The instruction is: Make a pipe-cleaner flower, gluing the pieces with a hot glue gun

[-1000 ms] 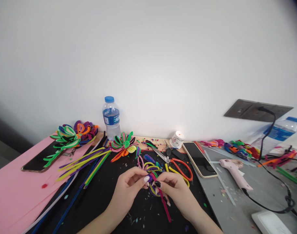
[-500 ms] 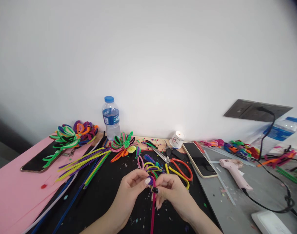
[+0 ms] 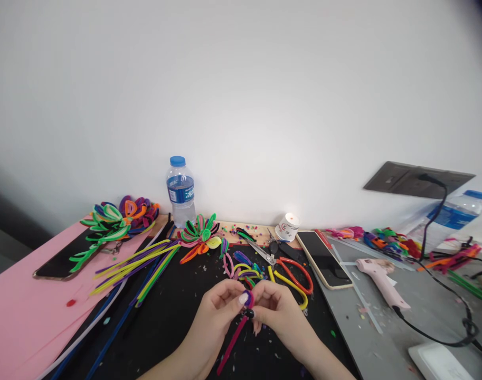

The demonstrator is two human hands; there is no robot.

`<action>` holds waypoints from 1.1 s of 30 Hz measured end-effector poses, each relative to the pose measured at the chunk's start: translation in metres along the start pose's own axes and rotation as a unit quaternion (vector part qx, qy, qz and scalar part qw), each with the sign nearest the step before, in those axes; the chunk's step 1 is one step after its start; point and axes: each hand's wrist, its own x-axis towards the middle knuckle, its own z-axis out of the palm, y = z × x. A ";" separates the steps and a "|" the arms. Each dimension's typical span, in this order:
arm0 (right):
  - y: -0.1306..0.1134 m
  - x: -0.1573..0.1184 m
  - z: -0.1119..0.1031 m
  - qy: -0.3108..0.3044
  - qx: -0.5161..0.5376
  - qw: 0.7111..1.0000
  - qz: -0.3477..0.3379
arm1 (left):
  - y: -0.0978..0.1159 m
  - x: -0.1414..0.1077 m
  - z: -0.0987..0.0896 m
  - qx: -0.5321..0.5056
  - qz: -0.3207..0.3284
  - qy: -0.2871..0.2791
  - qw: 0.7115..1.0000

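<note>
Between my fingertips is a small purple pipe cleaner coil [image 3: 247,299] with a magenta pipe cleaner [image 3: 232,345] bent round its edge. My left hand [image 3: 220,311] pinches the coil from the left, thumb on its face. From the right, my right hand [image 3: 273,306] pinches the magenta strand against the coil; its loose end hangs down to the lower left. Just beyond my hands lie coloured pipe cleaner loops [image 3: 244,270]. Scissors with red handles [image 3: 295,274] rest behind my right hand, beside a bent yellow pipe cleaner [image 3: 290,285].
Pipe cleaner flowers [image 3: 201,235] and straight pipe cleaners [image 3: 140,264] lie on the left. A water bottle [image 3: 180,192] and paper cup [image 3: 287,228] stand by the wall. On the right are a phone [image 3: 323,258], a corded pink glue gun [image 3: 383,285] and another bottle [image 3: 450,216].
The magenta pipe cleaner now curves round the purple coil. Its loose end has swung from hanging straight down toward the lower left. Both hands have shifted slightly.
</note>
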 end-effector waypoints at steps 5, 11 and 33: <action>0.004 0.001 -0.002 0.008 -0.029 0.999 -0.012 | -0.002 -0.002 0.002 -0.021 -0.014 0.011 1.000; 0.003 -0.001 0.000 0.024 -0.052 0.998 -0.014 | -0.002 -0.001 0.001 -0.040 -0.023 -0.004 0.999; -0.001 -0.002 0.003 0.041 -0.080 0.995 -0.033 | -0.001 -0.002 0.002 -0.071 -0.035 -0.033 0.996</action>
